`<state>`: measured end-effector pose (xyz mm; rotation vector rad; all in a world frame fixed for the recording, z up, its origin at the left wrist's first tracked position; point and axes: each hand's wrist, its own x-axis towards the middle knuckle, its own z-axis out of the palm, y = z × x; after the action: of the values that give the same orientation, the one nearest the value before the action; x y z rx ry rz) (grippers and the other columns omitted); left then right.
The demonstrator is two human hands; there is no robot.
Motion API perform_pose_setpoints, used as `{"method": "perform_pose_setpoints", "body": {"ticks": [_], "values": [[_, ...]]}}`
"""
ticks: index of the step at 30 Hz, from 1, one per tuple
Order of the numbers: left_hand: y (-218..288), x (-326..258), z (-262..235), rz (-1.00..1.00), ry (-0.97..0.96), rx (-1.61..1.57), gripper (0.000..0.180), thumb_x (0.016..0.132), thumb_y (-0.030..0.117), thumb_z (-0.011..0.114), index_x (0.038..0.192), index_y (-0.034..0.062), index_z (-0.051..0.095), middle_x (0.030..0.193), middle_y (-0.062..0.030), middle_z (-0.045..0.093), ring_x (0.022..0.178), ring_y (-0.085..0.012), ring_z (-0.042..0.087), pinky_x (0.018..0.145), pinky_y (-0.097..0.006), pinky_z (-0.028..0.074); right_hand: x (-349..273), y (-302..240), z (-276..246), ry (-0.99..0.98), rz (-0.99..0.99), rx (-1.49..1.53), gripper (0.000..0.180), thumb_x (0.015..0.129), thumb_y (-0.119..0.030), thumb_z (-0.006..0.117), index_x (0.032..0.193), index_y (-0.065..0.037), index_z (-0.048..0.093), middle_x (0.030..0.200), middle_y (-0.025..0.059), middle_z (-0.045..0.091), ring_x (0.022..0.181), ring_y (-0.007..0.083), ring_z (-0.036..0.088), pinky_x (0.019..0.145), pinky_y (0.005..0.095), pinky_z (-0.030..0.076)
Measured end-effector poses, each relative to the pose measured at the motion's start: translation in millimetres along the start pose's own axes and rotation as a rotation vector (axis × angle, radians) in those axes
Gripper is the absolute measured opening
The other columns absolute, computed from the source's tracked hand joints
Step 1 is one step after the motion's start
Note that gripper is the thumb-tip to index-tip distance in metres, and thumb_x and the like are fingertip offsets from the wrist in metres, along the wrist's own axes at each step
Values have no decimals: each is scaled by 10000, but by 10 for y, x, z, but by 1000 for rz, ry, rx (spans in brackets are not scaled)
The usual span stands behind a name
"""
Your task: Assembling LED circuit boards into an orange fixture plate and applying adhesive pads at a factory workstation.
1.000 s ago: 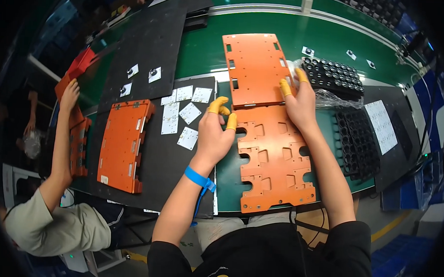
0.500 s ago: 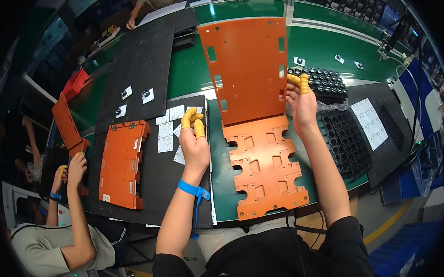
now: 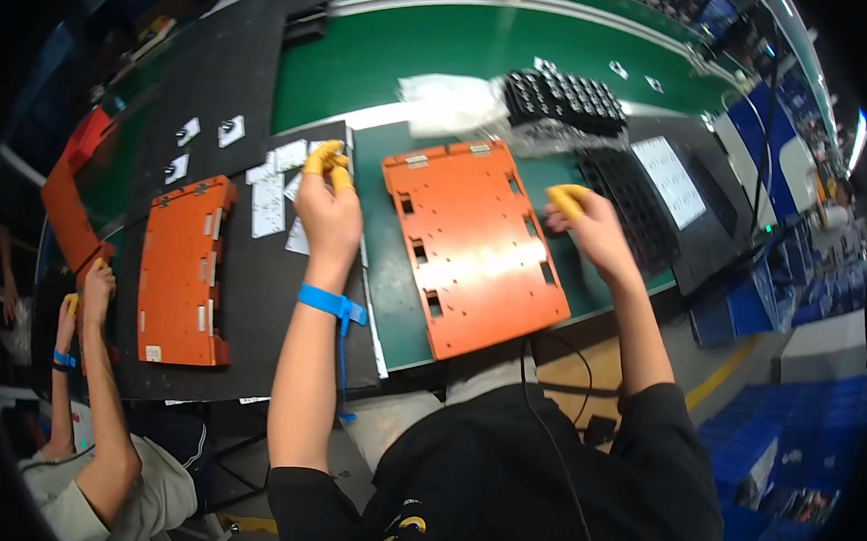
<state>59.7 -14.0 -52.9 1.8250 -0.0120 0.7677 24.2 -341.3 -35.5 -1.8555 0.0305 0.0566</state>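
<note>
A hinged orange fixture [image 3: 482, 263] lies with its lid down, its slotted top facing up and metal hinges along the far edge. Off its right edge, apart from it, is my right hand [image 3: 595, 229], loosely curled, with yellow finger covers and nothing visible between the fingers. My left hand [image 3: 330, 203], left of the fixture, is held up with its yellow-covered fingertips pinched together. Whatever they may hold is hidden. A blue wrist strap [image 3: 331, 303] circles my left wrist. Beyond my left hand, white square-patterned cards [image 3: 270, 205] lie on the black mat [image 3: 248, 301].
A second orange fixture [image 3: 184, 274] rests on the mat to the left; a co-worker's hands [image 3: 94, 290] work at another beyond it. A black tray of lenses [image 3: 567, 97], clear plastic wrap [image 3: 450, 105], an empty black tray [image 3: 634, 212] and a white sheet [image 3: 668, 182] are far right.
The fixture's raised lid has swung down toward me and now lies flat. My right hand has let go of its edge and moved nearer. The view has shifted.
</note>
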Motion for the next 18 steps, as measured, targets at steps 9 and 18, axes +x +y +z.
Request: {"method": "perform_pose_setpoints", "body": {"ticks": [9,18], "values": [[-76,45,0,56,-20,130,229,894,49,579,1106,5,656,861,-74,669,651,-110,561,612,-255,460,-13,-166,515,-218,304,55,453,938,-407,633,1027,37,622,784,18,616,615,36,521,511,246,430],[-109,-5,25,42,-38,154,238,884,65,601,1108,14,665,907,-100,682,767,-155,613,704,-292,491,-874,-247,327,7,96,279,351,917,-166,678,1133,76,542,1011,128,667,895,149,650,764,288,540]]}}
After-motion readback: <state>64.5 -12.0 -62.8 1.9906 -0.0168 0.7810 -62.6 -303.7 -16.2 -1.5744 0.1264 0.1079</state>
